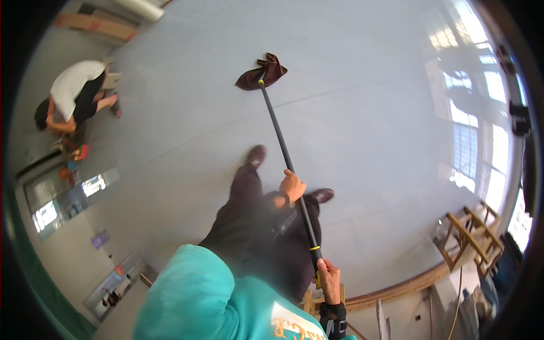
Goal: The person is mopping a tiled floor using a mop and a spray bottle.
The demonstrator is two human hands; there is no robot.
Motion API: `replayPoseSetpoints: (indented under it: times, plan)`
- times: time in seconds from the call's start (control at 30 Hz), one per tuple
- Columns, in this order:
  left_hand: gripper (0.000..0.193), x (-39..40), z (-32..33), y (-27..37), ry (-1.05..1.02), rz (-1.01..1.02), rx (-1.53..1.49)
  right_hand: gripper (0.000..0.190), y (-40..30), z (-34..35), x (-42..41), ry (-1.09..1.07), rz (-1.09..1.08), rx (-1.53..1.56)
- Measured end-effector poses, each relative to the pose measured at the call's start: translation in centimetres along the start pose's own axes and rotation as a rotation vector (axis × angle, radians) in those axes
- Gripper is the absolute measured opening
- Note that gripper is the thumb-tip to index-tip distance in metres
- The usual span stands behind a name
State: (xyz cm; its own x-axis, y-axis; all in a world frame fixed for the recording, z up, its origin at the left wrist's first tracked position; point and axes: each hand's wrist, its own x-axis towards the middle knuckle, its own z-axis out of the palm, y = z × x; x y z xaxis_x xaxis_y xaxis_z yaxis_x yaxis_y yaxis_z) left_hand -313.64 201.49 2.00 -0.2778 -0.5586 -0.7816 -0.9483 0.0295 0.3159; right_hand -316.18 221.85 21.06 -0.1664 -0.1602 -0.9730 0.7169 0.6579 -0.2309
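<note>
A long-handled mop [278, 131] with a dark pole and yellow bands runs from near my body out over the smooth grey floor. At its far end a dark maroon cloth [272, 71] lies bunched and folded on the floor. My left hand [292, 187] is closed around the middle of the pole, above my legs. My right hand [329, 276] grips the pole's near end, beside a yellow part. Both wrists wear dark bands. My shoes stand on the floor on either side of the pole.
A person in a white top [78, 85] crouches at the upper left, near cardboard boxes [95, 25] and a white roll [142, 8]. Wooden stools [469, 238] stand at the lower right, by a wooden edge strip [395, 289]. Bright windows reflect on the floor at right.
</note>
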Motion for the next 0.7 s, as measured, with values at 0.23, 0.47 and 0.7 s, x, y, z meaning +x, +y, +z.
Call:
replayPoseSetpoints:
  times: [0.23, 0.47, 0.7]
  plan:
    - [0.058, -11.5, 13.3, 6.1, -0.406, 0.13, 0.299, 0.026, 13.7, -8.2, -7.5, 0.168, 0.066, 0.264]
    - [0.076, -23.8, 21.4, 3.9, -0.922, 0.229, 0.589, 0.033, 25.7, -4.7, -16.2, 0.455, 0.314, 0.45]
    - [0.074, -24.0, 21.6, 5.6, -1.05, 0.265, 0.669, 0.032, 24.1, -3.8, -16.5, 0.502, 0.408, 0.526]
